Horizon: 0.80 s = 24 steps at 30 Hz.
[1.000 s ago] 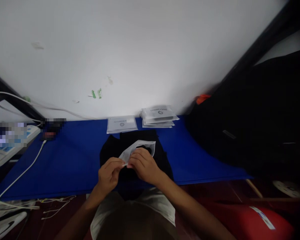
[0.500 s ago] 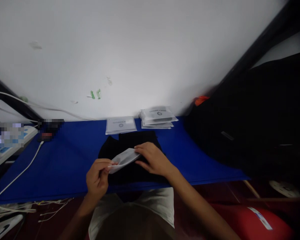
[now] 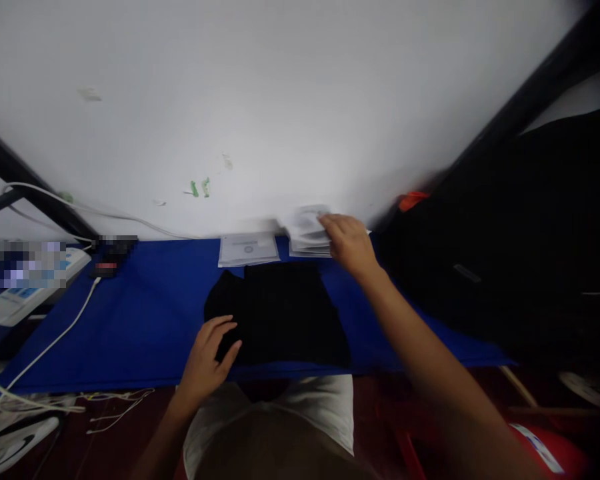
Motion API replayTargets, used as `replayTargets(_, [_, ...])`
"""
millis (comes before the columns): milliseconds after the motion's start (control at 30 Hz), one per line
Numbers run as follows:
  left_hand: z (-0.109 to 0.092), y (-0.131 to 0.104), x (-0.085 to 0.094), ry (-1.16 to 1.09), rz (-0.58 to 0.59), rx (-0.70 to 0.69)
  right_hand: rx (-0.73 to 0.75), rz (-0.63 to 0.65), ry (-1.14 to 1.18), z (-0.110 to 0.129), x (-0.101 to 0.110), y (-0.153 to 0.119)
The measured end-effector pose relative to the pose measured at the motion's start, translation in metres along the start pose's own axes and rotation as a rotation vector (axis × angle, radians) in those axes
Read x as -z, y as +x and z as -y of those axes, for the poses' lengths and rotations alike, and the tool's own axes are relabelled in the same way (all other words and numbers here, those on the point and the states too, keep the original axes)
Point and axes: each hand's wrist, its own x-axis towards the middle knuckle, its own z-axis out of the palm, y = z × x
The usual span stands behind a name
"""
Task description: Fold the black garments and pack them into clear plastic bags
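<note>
My right hand point(image 3: 349, 243) is at the stack of white packets point(image 3: 310, 247) by the wall, its fingers pinching a blurred white packet point(image 3: 304, 220) on top. Left of the stack, a single white packet point(image 3: 249, 250) with a printed logo lies flat. A folded black cloth point(image 3: 290, 313) is spread on the blue table cover nearer to me. Over the cloth's left front edge is my left hand point(image 3: 213, 353), its fingers apart and holding nothing.
The blue table point(image 3: 155, 313) has a white device point(image 3: 70, 267) and a cable point(image 3: 65, 340) at its left. Large black fabric point(image 3: 505, 247) covers the right side. A red object point(image 3: 570, 453) stands below, at the lower right.
My right hand has moved up and away to the stack with the white packet that was between both hands over the black cloth. My left hand has let go and opened.
</note>
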Motion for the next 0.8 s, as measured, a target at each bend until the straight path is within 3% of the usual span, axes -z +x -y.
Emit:
replayTargets(67, [0.004, -0.006, -0.004, 0.049, 0.094, -0.047, -0.099, 0.031, -0.08, -0.027, -0.015, 0.005])
replayTargets(167, [0.008, -0.01, -0.006, 0.088, 0.184, -0.097, -0.137, 0.202, -0.11, -0.048, -0.036, 0.002])
replayTargets(333, [0.009, -0.006, -0.001, 0.117, 0.271, -0.108, -0.191, 0.308, -0.108, -0.048, -0.046, -0.004])
replayTargets(433, [0.008, -0.005, 0.002, 0.151, 0.292, -0.139, -0.201, 0.254, -0.073, -0.024, -0.035, -0.013])
replayTargets(533, [0.009, -0.012, 0.005, 0.2, 0.302, -0.195, -0.117, 0.194, 0.115, 0.022, -0.016, -0.044])
replayTargets(667, [0.019, -0.036, 0.008, 0.247, 0.267, -0.265, 0.07, 0.409, 0.455, 0.089, 0.012, -0.116])
replayTargets(733, [0.027, -0.048, 0.011, 0.237, 0.225, -0.283, 0.088, 0.529, 0.522, 0.109, 0.022, -0.15])
replayTargets(800, [0.034, -0.056, 0.013, 0.203, 0.185, -0.285, 0.059, 0.565, 0.52, 0.119, 0.029, -0.176])
